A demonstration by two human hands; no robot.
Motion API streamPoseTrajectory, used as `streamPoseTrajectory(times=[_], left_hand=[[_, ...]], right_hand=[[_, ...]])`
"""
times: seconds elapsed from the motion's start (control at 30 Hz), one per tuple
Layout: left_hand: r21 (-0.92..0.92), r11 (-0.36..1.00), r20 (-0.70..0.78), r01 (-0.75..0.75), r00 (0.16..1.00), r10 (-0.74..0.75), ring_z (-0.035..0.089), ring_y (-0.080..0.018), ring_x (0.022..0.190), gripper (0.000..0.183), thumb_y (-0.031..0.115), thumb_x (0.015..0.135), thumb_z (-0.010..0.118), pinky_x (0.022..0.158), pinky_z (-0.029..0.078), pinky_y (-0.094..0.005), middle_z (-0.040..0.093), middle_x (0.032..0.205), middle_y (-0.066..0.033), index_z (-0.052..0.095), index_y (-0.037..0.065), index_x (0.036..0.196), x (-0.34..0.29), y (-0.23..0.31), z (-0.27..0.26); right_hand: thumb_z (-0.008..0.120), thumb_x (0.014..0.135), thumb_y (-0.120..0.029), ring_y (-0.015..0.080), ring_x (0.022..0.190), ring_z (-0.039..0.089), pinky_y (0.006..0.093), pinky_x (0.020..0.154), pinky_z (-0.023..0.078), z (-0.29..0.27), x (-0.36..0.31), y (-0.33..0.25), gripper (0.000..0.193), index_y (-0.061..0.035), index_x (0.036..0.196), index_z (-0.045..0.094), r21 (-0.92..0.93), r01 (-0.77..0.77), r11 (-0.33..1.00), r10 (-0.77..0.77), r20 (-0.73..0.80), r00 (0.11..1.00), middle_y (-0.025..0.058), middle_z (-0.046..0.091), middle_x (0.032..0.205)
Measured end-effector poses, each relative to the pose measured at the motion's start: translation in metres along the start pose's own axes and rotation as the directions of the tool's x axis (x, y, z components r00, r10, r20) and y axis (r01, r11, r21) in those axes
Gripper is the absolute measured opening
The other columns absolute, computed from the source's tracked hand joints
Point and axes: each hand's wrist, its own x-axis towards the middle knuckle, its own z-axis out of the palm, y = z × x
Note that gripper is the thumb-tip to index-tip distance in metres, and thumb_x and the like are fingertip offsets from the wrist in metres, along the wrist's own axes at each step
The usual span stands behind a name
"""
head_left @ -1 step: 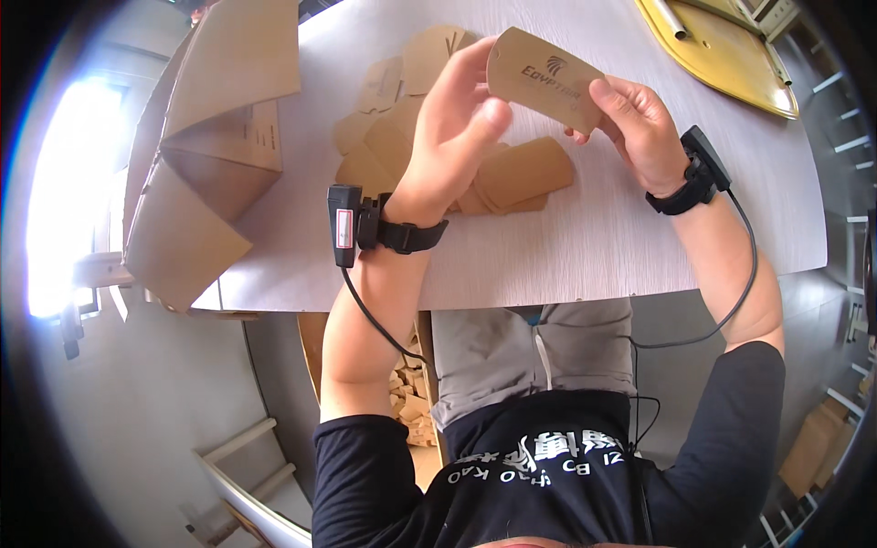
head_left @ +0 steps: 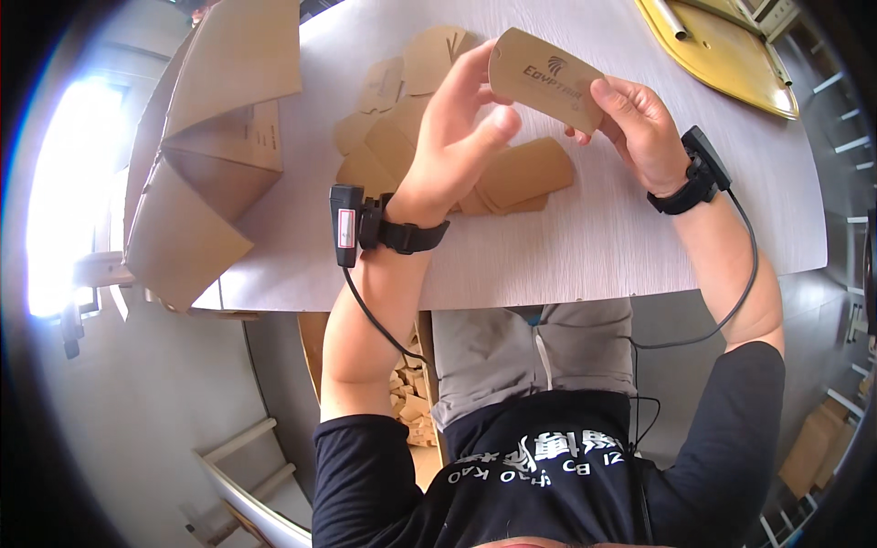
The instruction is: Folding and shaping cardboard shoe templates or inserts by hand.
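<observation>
A flat brown cardboard piece point(head_left: 548, 80) with a dark printed mark and curved ends is held tilted above the table. My right hand point(head_left: 642, 128) pinches its right end, thumb on the printed face and fingers behind. At the other end, the fingers of my left hand point(head_left: 457, 137) touch the left edge, partly hidden behind it, while the thumb is spread away from the card. Below and beyond my left hand lies a loose spread of similar cardboard pieces point(head_left: 525, 173), partly covered by that hand and wrist.
A large open cardboard box point(head_left: 206, 196) stands at the left of the pale table point(head_left: 566, 265). A yellow chair part with metal tubes point(head_left: 731, 68) lies at the far right. Under the table, a container holds cardboard scraps point(head_left: 413, 402). Cables hang from both wrist devices.
My left thumb has moved slightly down and away from the card. The card and my right hand have barely shifted.
</observation>
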Motion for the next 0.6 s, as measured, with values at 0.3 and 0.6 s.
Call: streamPoseTrajectory(times=[0.3, 0.6], left_hand=[[-0.082, 0.996, 0.139, 0.018, 0.990, -0.007, 0.054, -0.0278, 0.132, 0.079, 0.046, 0.090, 0.076, 0.108, 0.047, -0.0431, 0.051, 0.146, -0.0193, 0.041, 0.001, 0.145, -0.002, 0.001, 0.001], [0.248, 0.969, 0.123, -0.007, 0.992, -0.024, 0.061, -0.0206, 0.120, 0.078, 0.041, 0.080, 0.087, 0.103, 0.048, -0.0367, 0.066, 0.124, -0.0108, 0.053, 0.001, 0.137, 0.001, 0.000, -0.003]], right_hand=[[0.053, 0.108, -0.035, 0.0119, 0.087, 0.065, 0.0286, 0.087, 0.051, 0.011, -0.004, -0.001, 0.041, 0.0019, 0.120, 0.066, -0.084, -0.148, 0.985, 0.159, 0.139, 0.977, 0.0058, 0.070, 0.101], [0.056, 0.105, -0.040, 0.0167, 0.110, 0.059, 0.0349, 0.097, 0.049, 0.014, -0.002, -0.003, 0.042, -0.0066, 0.130, 0.059, -0.484, 0.317, 0.815, -0.344, 0.036, 0.938, 0.0075, 0.064, 0.119]])
